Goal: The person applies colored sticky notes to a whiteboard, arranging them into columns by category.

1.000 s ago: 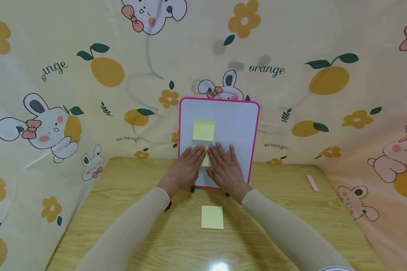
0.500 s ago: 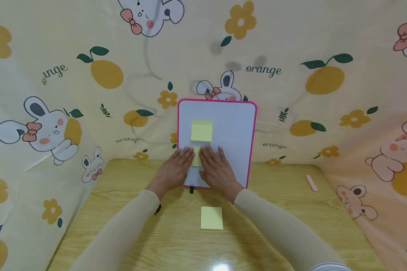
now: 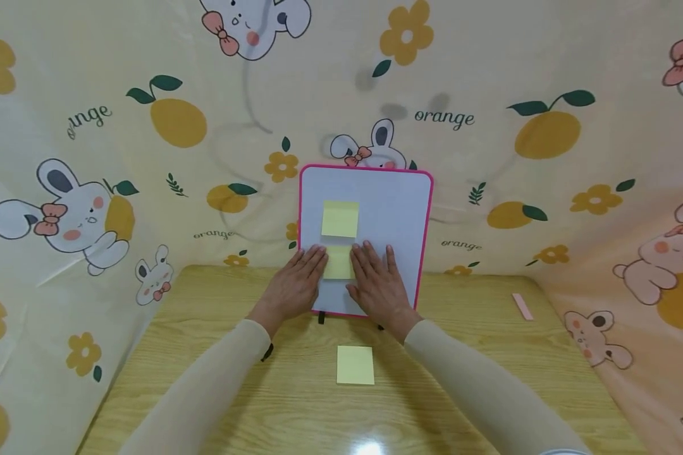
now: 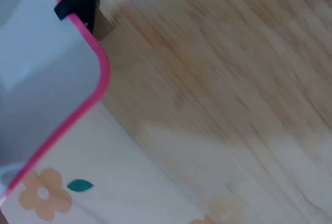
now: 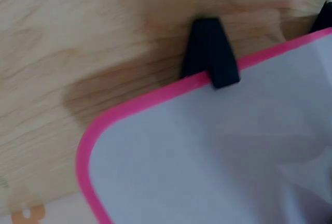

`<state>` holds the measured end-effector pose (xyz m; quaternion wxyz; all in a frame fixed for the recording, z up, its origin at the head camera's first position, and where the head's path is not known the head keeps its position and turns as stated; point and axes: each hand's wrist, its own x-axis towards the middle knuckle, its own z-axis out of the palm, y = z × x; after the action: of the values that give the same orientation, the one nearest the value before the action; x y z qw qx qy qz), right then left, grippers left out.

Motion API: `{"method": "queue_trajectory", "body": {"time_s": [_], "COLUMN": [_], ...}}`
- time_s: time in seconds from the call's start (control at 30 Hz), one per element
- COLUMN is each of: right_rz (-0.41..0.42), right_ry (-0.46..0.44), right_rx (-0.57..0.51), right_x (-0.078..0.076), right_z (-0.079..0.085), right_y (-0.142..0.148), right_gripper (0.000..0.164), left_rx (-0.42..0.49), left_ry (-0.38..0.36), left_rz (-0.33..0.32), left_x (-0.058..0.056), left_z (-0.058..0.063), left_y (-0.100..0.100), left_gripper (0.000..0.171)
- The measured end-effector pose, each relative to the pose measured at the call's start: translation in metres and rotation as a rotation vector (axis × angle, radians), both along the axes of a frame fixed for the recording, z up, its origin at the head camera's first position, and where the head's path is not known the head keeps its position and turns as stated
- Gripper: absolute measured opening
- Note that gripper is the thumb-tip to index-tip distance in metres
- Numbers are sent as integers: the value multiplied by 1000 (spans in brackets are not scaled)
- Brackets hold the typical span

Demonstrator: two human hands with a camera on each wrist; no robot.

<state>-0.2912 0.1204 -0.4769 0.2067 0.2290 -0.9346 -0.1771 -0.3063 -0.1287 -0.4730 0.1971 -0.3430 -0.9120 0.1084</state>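
A white board with a pink rim (image 3: 395,208) stands upright on the table. Two yellow sticky notes are on its face, an upper note (image 3: 339,219) and a lower note (image 3: 339,262). My left hand (image 3: 292,285) has its straight fingers flat at the lower note's left edge. At that note's right edge rest the extended fingers of my right hand (image 3: 380,284), palm toward the board. Neither hand grips anything. Another yellow sticky note or pad (image 3: 355,365) lies on the table in front of the board. The wrist views show mainly the board's lower corners.
Black stand feet hold the board's bottom edge, one foot (image 4: 78,1) in the left wrist view and one foot (image 5: 210,53) in the right. A pink strip (image 3: 522,306) lies on the wooden table (image 3: 461,354) at right. Printed cloth (image 3: 478,50) surrounds the table.
My hands have spread apart across the lower note, the left moving left first, then the right moving right. More of the lower note shows between them. The upper note stays in place.
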Motion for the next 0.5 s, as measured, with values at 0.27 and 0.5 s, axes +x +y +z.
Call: {"method": "queue_trajectory", "body": {"time_s": [0.27, 0.5], "right_rz": [-20, 5], "right_ry": [25, 25], "right_rx": [9, 16], "right_x": [1, 2], "right_z": [-6, -3], "right_y": [2, 6], "right_gripper": [79, 79], "left_rx": [-34, -5], "left_ry": [21, -9], "left_rz": [-52, 25], "left_x": [-6, -7], "left_z": [0, -6], "left_y": [30, -2], "left_gripper": [63, 63]}}
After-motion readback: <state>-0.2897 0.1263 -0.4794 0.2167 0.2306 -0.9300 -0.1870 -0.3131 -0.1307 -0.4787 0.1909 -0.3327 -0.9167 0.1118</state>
